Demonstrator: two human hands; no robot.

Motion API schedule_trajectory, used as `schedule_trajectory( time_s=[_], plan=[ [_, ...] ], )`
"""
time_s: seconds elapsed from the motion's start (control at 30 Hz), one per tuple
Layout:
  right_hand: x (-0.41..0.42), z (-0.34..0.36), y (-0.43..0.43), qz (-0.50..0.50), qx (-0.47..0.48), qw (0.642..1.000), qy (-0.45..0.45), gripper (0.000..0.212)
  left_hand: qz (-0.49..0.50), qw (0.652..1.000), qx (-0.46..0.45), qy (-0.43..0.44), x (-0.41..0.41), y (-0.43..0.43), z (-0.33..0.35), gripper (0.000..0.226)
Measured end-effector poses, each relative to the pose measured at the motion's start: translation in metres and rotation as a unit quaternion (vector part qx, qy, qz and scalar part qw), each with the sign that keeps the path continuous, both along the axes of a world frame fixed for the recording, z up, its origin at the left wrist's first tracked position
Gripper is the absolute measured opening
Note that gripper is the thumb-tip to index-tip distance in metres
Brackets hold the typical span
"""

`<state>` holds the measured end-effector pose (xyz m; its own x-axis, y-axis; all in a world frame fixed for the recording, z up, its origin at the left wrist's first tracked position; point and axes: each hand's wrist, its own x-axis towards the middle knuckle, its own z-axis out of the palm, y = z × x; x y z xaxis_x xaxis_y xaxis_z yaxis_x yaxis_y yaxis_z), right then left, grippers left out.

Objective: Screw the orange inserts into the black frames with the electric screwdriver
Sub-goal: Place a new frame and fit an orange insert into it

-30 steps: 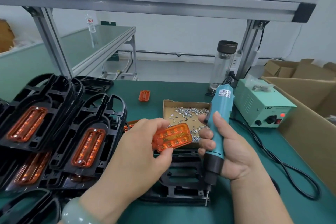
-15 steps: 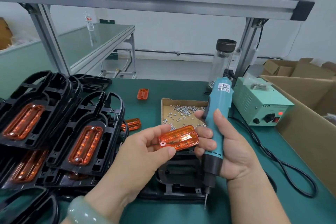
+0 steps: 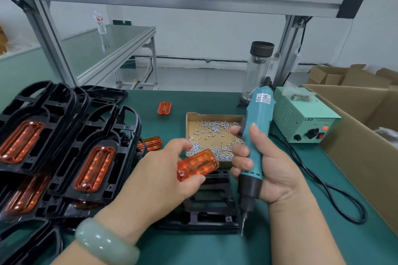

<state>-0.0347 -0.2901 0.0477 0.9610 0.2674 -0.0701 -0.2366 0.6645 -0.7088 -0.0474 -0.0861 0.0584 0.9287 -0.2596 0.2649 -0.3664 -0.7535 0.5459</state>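
- The left hand (image 3: pixel 159 178) held one orange insert (image 3: pixel 197 164) pinched between thumb and curled fingers, raised over the middle of the green surface (image 3: pixel 193 249), near its front edge.
- That insert was tilted, its right end higher, and hung just above the bare black frame (image 3: pixel 206 206). I could not tell whether the two touched.
- The bare black frame lay flat on the surface, partly hidden under the left hand.
- The right hand (image 3: pixel 269 170) was wrapped firmly round the electric screwdriver (image 3: pixel 257 118), with the thumb laid up along its teal body.
- The screwdriver stood nearly upright, bit down, its tip just beside the frame's front right corner.
- A green bracelet (image 3: pixel 103 243) sat on the left wrist.
- Behind the hands, mid-surface, an open cardboard tray (image 3: pixel 213 117) held loose small screws.
- Along the left edge, the stacked frames (image 3: pixel 86 157) leaned on one another, each with an orange piece already screwed in.
- A spare insert (image 3: pixel 164 107) lay toward the back edge, and a second one (image 3: pixel 150 143) lay against the stack.
- Toward the right edge stood a pale green power box (image 3: pixel 301 122) with a red light lit, its black cable (image 3: pixel 323 187) looping forward.
- A large carton (image 3: pixel 366 135) lined the right edge, and a clear bottle (image 3: pixel 257 71) stood at the back.
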Motion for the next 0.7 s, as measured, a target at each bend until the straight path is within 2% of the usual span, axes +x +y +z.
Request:
schedule_trajectory(
  time_s=[0.07,0.13,0.2,0.4,0.5,0.6,0.7],
  plan=[
    [0.001,0.001,-0.006,-0.024,0.008,1.0,0.008,0.062,-0.011,0.996,0.09,-0.013,0.0,0.0,0.001,0.044],
    [0.001,0.002,-0.01,-0.043,0.011,0.999,0.013,0.045,-0.046,0.987,0.154,-0.017,0.0,-0.008,-0.001,0.044],
    [0.001,0.002,-0.011,-0.056,0.007,0.998,0.016,0.036,-0.081,0.981,0.178,0.002,0.002,-0.017,-0.007,0.046],
    [0.001,0.002,-0.005,-0.062,-0.016,0.998,0.027,0.034,-0.091,0.966,0.238,0.045,0.013,-0.025,-0.013,0.053],
    [0.002,0.001,-0.004,-0.06,-0.02,0.998,0.026,0.036,-0.096,0.962,0.245,0.068,0.012,-0.026,-0.011,0.052],
    [0.002,0.001,-0.003,-0.064,-0.021,0.997,0.031,0.036,-0.098,0.968,0.211,0.089,0.011,-0.025,-0.008,0.054],
    [0.002,0.001,-0.004,-0.059,-0.018,0.998,0.031,0.036,-0.104,0.973,0.185,0.093,0.011,-0.023,-0.004,0.029]
  ],
)
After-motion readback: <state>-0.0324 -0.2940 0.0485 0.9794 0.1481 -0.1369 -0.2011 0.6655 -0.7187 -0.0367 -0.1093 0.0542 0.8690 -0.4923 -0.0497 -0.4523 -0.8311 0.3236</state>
